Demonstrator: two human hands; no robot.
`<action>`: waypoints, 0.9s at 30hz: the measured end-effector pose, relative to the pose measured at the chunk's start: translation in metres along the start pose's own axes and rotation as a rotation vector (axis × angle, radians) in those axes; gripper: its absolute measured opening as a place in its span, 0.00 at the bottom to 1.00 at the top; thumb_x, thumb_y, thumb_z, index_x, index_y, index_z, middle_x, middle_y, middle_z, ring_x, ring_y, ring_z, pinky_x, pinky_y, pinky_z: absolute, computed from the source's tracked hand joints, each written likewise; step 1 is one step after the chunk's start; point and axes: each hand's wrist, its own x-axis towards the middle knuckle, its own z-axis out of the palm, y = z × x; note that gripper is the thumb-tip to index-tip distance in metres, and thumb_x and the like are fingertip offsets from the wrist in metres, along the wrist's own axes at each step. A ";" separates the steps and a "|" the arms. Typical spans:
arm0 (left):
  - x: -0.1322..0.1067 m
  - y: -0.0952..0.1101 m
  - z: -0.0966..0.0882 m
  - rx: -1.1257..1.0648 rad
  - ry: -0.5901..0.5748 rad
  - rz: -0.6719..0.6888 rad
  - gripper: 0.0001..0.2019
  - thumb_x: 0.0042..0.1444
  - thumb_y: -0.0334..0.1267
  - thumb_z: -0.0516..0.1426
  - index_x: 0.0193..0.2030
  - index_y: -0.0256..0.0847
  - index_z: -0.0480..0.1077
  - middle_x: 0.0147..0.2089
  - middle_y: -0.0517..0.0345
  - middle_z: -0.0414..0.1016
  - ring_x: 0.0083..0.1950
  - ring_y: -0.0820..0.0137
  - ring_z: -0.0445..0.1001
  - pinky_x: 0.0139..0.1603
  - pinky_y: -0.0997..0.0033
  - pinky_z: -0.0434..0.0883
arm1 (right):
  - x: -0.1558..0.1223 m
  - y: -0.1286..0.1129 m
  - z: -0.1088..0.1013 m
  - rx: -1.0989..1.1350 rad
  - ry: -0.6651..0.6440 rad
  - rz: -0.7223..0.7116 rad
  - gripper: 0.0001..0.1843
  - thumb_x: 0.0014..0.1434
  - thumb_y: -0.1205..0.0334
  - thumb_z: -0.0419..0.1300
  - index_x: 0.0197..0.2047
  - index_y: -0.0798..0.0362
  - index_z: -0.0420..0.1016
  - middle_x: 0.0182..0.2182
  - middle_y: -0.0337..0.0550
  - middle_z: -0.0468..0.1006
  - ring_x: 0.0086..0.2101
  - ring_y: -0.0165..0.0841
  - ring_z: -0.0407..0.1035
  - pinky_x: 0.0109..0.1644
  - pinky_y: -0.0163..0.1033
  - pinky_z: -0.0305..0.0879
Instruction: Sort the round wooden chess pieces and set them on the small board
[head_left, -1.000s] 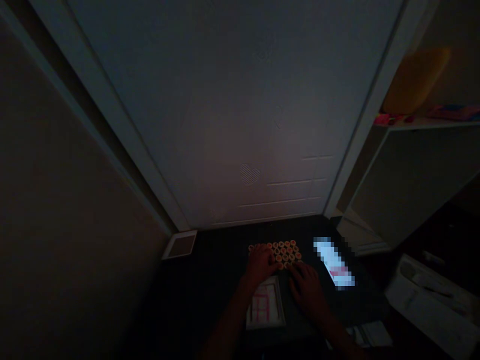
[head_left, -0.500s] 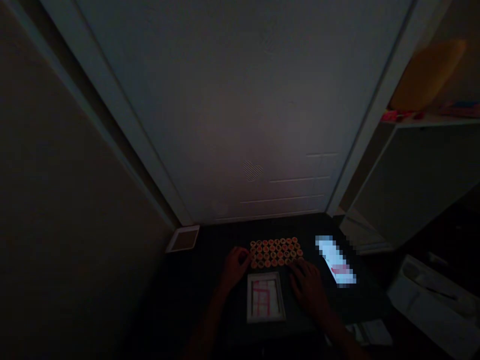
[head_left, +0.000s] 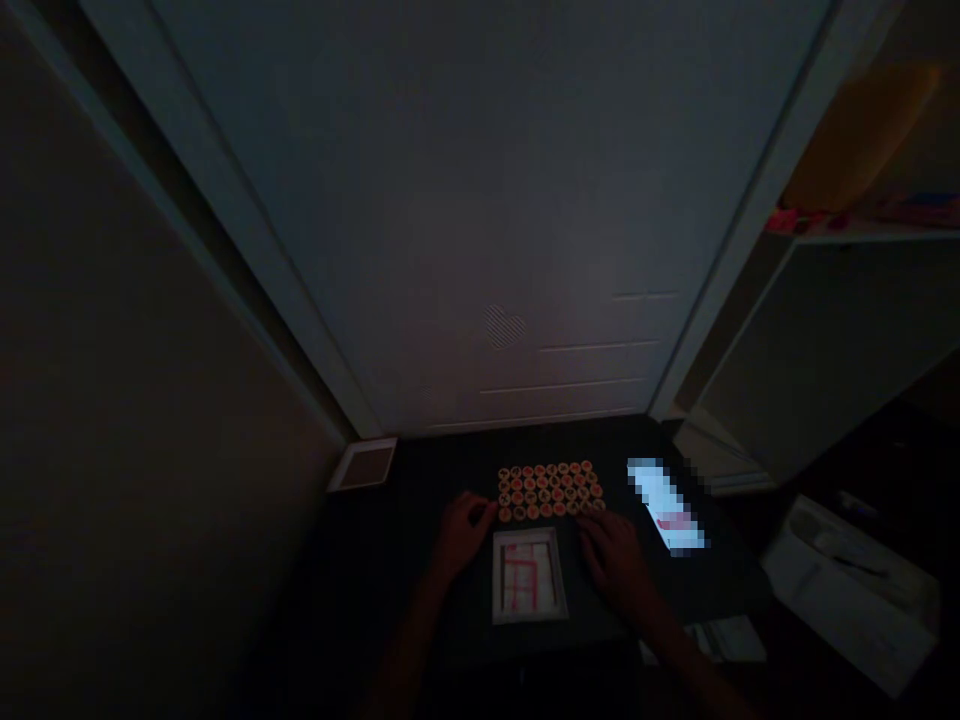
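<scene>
Head view: closest to the person, on the near side of a block of small, round, tan discs with red or dark markings [head_left: 556, 494], sits a shallow, pale-rimmed rectangular tray [head_left: 560, 590] with whitish contents crossed by red lines. The person's left hand [head_left: 461, 530] rests at the block's left end, fingers curled inward; whether they grasp or touch a disc, I cannot tell in this gloom. At the block's near right corner, the right hand [head_left: 611, 550] lies with fingers loosely stretched and released, their tips apparently on the nearest row. The step in hand looks like steadying or evening up the block's edges, and any further move on it calls for a light fingertip touch, since pieces packed so closely could easily be nudged out of line. The discs lie in four fairly straight rows, about eight to a row, seemingly flat on the black tabletop [head_left: 442, 460]; their markings are too small and dim to read. Right of the block, well apart from it, glows a bright, oblong, blurred-out panel [head_left: 666, 510]. Left of and a little beyond the block is a white-rimmed, brown rectangular tray-like piece [head_left: 367, 467]. Behind everything rises a broad, greyish-white panel [head_left: 450, 200] bearing a striped heart [head_left: 504, 327].
</scene>
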 end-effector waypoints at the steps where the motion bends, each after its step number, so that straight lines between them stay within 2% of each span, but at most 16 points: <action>1: -0.001 -0.001 0.000 -0.006 0.014 -0.013 0.15 0.62 0.50 0.55 0.32 0.43 0.75 0.34 0.55 0.76 0.38 0.64 0.74 0.42 0.66 0.69 | -0.003 -0.001 -0.001 0.035 0.013 0.006 0.12 0.68 0.64 0.53 0.51 0.50 0.74 0.46 0.50 0.77 0.47 0.42 0.71 0.51 0.49 0.66; 4: -0.006 -0.005 0.001 -0.016 0.077 -0.075 0.17 0.63 0.48 0.52 0.27 0.43 0.70 0.29 0.58 0.72 0.31 0.68 0.69 0.35 0.70 0.66 | -0.017 -0.005 -0.001 0.126 0.034 0.086 0.08 0.68 0.61 0.55 0.37 0.50 0.72 0.33 0.44 0.75 0.35 0.36 0.69 0.40 0.41 0.66; 6: -0.011 -0.007 0.001 -0.021 0.115 -0.120 0.20 0.62 0.47 0.51 0.20 0.43 0.61 0.22 0.63 0.62 0.25 0.71 0.62 0.30 0.72 0.61 | -0.027 -0.007 0.000 0.152 0.056 0.175 0.14 0.67 0.58 0.56 0.28 0.49 0.66 0.25 0.39 0.69 0.28 0.33 0.64 0.35 0.39 0.62; 9: -0.020 -0.009 0.001 -0.040 0.121 -0.174 0.23 0.59 0.47 0.50 0.15 0.44 0.50 0.17 0.66 0.49 0.21 0.73 0.53 0.25 0.72 0.54 | -0.039 -0.004 0.002 0.165 0.052 0.256 0.21 0.67 0.56 0.55 0.22 0.49 0.60 0.20 0.36 0.64 0.24 0.30 0.60 0.32 0.37 0.58; 13: -0.024 -0.008 -0.001 -0.081 0.076 -0.224 0.24 0.57 0.50 0.50 0.14 0.44 0.49 0.16 0.67 0.46 0.19 0.75 0.49 0.22 0.72 0.48 | -0.040 0.005 0.003 0.184 -0.014 0.315 0.26 0.67 0.53 0.52 0.18 0.49 0.55 0.15 0.32 0.57 0.18 0.26 0.52 0.24 0.35 0.48; 17: -0.016 -0.008 -0.010 -0.101 0.052 -0.256 0.25 0.58 0.52 0.49 0.14 0.44 0.50 0.15 0.66 0.48 0.18 0.75 0.50 0.21 0.72 0.48 | -0.032 0.014 0.002 0.240 -0.113 0.361 0.27 0.66 0.50 0.51 0.16 0.50 0.57 0.13 0.31 0.56 0.16 0.24 0.49 0.21 0.33 0.44; 21: 0.009 -0.007 -0.020 -0.093 0.051 -0.250 0.25 0.60 0.51 0.50 0.15 0.44 0.51 0.15 0.66 0.50 0.19 0.74 0.53 0.22 0.72 0.50 | -0.022 0.020 0.001 0.276 -0.150 0.398 0.25 0.62 0.50 0.52 0.16 0.51 0.60 0.13 0.33 0.60 0.17 0.25 0.50 0.22 0.34 0.45; 25: 0.058 0.001 -0.015 -0.079 0.013 -0.177 0.23 0.60 0.48 0.52 0.16 0.43 0.56 0.17 0.66 0.55 0.21 0.73 0.58 0.24 0.72 0.54 | -0.015 0.023 0.000 0.297 -0.163 0.423 0.24 0.60 0.49 0.53 0.16 0.50 0.60 0.13 0.34 0.61 0.17 0.26 0.51 0.23 0.34 0.45; 27: 0.085 0.006 -0.009 -0.079 -0.034 -0.117 0.18 0.59 0.47 0.55 0.21 0.43 0.64 0.20 0.66 0.62 0.24 0.72 0.62 0.26 0.73 0.59 | -0.014 0.024 -0.001 0.305 -0.165 0.429 0.24 0.60 0.50 0.52 0.16 0.50 0.58 0.14 0.34 0.60 0.18 0.26 0.51 0.23 0.34 0.45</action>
